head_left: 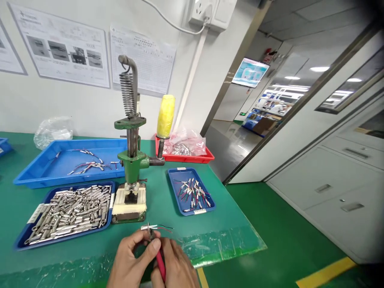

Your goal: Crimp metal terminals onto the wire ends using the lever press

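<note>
At the front edge of the table, both hands are close together. My right hand (pixel 177 264) is wrapped round red-handled pliers (pixel 160 265), whose metal jaws point up and away from me. At the jaws is a small silver metal sleeve (pixel 144 227) with white leads that run into thin red and dark wires (pixel 164 228). My left hand (pixel 133 256) is closed, its index finger just below the sleeve and its thumb against the pliers. The exact contact of its fingertips with the sleeve is partly hidden.
A green hand press (pixel 132 164) with a yellow-wrapped lever (pixel 166 116) stands ahead. Left of it are a blue tray of metal sleeves (pixel 111 196) and a larger blue tray (pixel 60 148). To the right are a small blue tray of wired pieces (pixel 171 172) and a red tray (pixel 198 159).
</note>
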A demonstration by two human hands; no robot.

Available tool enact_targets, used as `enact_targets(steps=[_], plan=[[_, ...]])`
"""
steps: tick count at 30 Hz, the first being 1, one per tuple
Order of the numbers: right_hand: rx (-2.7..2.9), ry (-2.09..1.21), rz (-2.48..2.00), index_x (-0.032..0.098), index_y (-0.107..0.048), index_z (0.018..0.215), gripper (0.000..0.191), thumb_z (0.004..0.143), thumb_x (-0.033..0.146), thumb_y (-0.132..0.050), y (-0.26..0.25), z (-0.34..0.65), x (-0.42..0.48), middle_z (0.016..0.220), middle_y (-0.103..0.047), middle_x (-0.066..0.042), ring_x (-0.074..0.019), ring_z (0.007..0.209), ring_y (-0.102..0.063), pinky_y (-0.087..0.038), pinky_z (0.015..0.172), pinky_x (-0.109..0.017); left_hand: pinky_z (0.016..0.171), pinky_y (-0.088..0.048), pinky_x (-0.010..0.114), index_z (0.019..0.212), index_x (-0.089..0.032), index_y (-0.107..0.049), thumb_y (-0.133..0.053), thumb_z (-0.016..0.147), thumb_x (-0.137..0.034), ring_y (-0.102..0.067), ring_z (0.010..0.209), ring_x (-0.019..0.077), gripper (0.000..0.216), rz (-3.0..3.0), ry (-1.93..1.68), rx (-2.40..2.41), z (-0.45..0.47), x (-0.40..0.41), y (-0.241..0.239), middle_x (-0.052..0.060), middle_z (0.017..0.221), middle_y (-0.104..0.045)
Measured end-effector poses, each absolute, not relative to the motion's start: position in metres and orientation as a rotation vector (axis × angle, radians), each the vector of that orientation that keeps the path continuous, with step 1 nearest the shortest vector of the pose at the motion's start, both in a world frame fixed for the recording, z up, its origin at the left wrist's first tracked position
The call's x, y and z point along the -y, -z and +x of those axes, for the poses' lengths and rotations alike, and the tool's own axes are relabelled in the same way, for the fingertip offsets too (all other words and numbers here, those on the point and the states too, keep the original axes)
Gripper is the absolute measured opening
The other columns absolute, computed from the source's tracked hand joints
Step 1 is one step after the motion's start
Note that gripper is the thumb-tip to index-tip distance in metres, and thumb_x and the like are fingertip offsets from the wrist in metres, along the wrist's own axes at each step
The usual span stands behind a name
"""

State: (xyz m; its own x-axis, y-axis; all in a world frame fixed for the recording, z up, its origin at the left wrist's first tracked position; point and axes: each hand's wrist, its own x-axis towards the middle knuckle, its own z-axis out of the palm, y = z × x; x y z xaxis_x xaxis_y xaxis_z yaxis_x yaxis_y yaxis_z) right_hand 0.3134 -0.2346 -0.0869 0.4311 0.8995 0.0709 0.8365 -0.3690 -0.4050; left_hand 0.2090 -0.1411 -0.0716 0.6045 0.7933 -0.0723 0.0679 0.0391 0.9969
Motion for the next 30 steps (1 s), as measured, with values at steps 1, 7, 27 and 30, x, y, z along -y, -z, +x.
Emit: enact_targets(steps=[1,7,27,30], plan=[[1.462,-0.207,-2.304,0.018,-0.063,0.128,0.062,0.066,0.014,-0.054,0.088,0.318,0.236,0.109,-0.071,-0.013,-0.0315,0.1,-0.068,-0.053,0.088,-0.04,0.086,-0.06,0.032,0.103,-0.017,-0.079,-0.071,0.083,-0.057,-0.073,0.092,0.026,0.045,1.398,-0.66,-0.76,0.213,0.142,0.075,0.009,0.093,-0.078],[1.331,-0.141,-2.199,0.021,-0.052,0.144,0.09,0.054,0.013,-0.054,0.099,0.339,0.246,0.131,-0.06,-0.013,-0.0326,0.119,-0.06,-0.05,0.101,-0.042,0.097,-0.057,0.039,0.102,-0.016,-0.08,-0.072,0.082,-0.057,-0.073,0.1,0.0298,0.047,1.323,-0.702,-0.653,0.228,0.141,0.081,0.013,0.105,-0.079],[1.448,-0.184,-2.313,0.013,-0.061,0.132,0.055,0.077,0.015,-0.057,0.073,0.356,0.219,0.114,-0.064,-0.017,-0.032,0.102,-0.059,-0.046,0.09,-0.045,0.069,-0.051,0.026,0.079,-0.016,-0.07,-0.086,0.066,-0.054,-0.064,0.072,0.017,0.043,0.787,-0.667,-0.712,0.304,0.153,0.08,0.0,0.074,-0.069],[1.427,-0.277,-2.348,0.014,-0.061,0.133,0.056,0.078,0.016,-0.058,0.064,0.358,0.215,0.115,-0.064,-0.018,-0.033,0.105,-0.059,-0.045,0.092,-0.045,0.064,-0.049,0.024,0.074,-0.016,-0.069,-0.091,0.058,-0.052,-0.06,0.066,0.0144,0.045,0.684,-0.662,-0.72,0.308,0.153,0.08,-0.001,0.067,-0.066]])
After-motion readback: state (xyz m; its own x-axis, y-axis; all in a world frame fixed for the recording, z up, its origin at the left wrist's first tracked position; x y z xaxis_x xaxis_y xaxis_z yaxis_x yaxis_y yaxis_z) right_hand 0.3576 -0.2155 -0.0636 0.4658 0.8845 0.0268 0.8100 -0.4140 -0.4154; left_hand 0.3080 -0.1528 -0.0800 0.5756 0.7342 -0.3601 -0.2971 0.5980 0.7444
